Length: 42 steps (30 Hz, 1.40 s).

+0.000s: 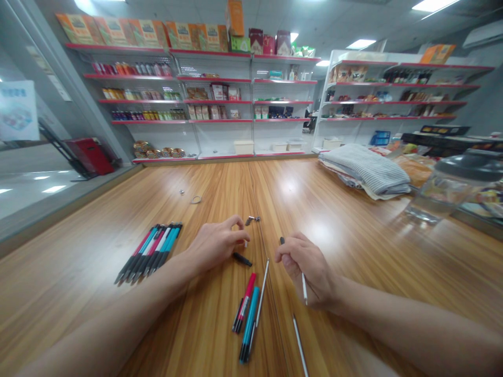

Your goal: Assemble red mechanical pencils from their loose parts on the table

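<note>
- Orange-brown wood-grain table (74, 298) fills the scene, with its left edge (66, 217) running away from the person. A red case (90, 156) stands beyond that edge, far left.
- A row of black-tipped pens (149, 252) with pink and blue barrels lies side by side at left, just beside the left forearm.
- The left hand (218, 245) curls inward, with thumb and forefinger almost meeting in a fine pinch above the wood. A small white piece (246, 243) sits at the fingertips; I cannot tell whether they grip it. A black pen part (242, 259) lies just below.
- Small metal parts (251, 220) lie just beyond those fingertips. Farther off are a metal bit (182, 192) and a thin ring (195, 199).
- Between the hands, on the near side, lie a pink pen (244, 302), a blue pen (249, 324) and a thin white tube (261, 293).
- The right hand (304, 269) is closed around a slim white pen barrel (304, 288), gripping mid-length so both ends stay free. A dark tip (282, 240) shows above the knuckles. Another white tube (299, 345) lies near it.
- At far right sit a folded striped cloth (365, 170) and a glass jar (451, 188) with a dark lid.
</note>
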Available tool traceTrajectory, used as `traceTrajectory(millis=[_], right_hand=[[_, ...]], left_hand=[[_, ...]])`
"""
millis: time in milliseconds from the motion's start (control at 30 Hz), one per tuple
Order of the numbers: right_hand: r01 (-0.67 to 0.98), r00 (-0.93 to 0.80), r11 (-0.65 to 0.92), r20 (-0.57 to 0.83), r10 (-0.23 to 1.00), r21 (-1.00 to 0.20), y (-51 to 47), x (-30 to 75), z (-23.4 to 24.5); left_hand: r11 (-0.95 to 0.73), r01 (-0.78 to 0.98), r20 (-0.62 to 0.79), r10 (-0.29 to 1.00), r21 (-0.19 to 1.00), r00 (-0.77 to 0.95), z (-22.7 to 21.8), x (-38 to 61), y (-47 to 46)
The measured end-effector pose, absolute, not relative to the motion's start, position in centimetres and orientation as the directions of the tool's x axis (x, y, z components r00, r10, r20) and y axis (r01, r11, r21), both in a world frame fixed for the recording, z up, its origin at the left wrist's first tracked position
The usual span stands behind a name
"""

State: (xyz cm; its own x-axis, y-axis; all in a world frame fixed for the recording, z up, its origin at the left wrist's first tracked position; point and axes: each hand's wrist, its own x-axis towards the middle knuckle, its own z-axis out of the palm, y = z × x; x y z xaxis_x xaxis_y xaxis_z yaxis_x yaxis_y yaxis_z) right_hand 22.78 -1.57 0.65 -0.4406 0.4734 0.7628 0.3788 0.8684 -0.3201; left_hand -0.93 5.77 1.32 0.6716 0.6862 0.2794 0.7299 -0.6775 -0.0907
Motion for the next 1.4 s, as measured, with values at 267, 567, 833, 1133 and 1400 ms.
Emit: traceTrajectory(millis=[267,567,833,1133,1400], right_hand=[[0.354,-0.47,0.887,0.763,0.444,-0.297,-1.6,22.8,0.2],[0.556,-0.499,0.785,0.644,0.579,-0.275,-1.4,22.6,-0.3],[0.648,-0.507,0.726,0.58,0.637,-0.231,-1.4,22.8,-0.5],[0.57,-0.516,0.791,0.654,0.554,-0.221,-1.5,22.9,-0.4],[0.525,-0.522,0.828,0.694,0.497,-0.198,-1.5,22.7,-0.7]], left_hand=[[-0.696,0.713,0.252,0.677,-0.084,0.691,0.9,-0.9,6.0],[-0.819,0.554,0.498,0.547,0.15,0.673,1.4,1.3,1.9],[-0.851,0.462,0.611,0.509,0.251,0.606,-0.7,2.1,0.7],[-0.773,0.506,0.503,0.634,0.384,0.588,1.1,1.5,0.0],[-0.771,0.52,0.32,0.63,0.367,0.708,2.0,1.5,-0.6]])
